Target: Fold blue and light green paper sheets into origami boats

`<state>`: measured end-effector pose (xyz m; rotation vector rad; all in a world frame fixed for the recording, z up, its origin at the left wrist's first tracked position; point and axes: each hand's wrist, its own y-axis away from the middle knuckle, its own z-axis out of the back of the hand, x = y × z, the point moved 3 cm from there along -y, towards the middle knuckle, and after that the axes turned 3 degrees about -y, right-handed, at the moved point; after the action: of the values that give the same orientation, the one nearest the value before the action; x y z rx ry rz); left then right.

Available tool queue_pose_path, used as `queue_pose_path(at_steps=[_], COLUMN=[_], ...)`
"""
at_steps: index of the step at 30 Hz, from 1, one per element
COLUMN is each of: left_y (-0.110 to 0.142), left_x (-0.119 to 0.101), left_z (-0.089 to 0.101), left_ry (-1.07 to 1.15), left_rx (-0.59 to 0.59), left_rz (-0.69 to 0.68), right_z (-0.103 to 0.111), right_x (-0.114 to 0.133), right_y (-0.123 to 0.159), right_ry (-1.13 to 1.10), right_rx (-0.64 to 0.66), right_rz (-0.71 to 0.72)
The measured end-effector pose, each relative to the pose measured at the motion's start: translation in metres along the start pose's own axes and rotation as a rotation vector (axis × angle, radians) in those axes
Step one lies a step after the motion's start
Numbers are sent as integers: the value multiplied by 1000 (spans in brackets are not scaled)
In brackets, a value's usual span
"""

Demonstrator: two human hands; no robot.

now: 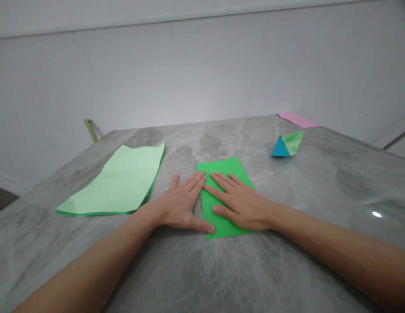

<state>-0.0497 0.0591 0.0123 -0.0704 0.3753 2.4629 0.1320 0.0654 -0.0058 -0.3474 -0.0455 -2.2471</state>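
Note:
A bright green sheet of paper point(218, 167), seemingly folded, lies flat on the grey marbled table in front of me. My right hand point(238, 200) rests palm down on it, fingers spread and pointing to the upper left. At the paper's left edge lies my left hand point(182, 202), flat with the thumb held apart. Its fingertips and thumb tip touch the paper, while most of the palm is over the table. Fingertips of both hands nearly meet near the left edge. Part of the paper is hidden under my right hand.
Left of my hands lies a stack of pale green sheets point(124, 178) with slightly curled edges. A folded blue and green paper piece point(287, 144) stands at the right rear. Pink paper point(298, 120) lies by the white wall point(215, 69), which borders the table's far edge point(195, 124).

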Motion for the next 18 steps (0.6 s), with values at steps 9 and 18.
queue_pose_path(at_steps=[9,18], left_y=[-11,-26], left_x=[-18,-40], left_z=[-3,-18], left_ry=[4,-62], left_rx=[-143,-234], left_rz=[101,32], right_z=[-5,-2], right_x=[-18,-25], right_y=[-7,-8], right_ry=[154,148], right_rx=[-115,-57], right_rz=[-198,-234])
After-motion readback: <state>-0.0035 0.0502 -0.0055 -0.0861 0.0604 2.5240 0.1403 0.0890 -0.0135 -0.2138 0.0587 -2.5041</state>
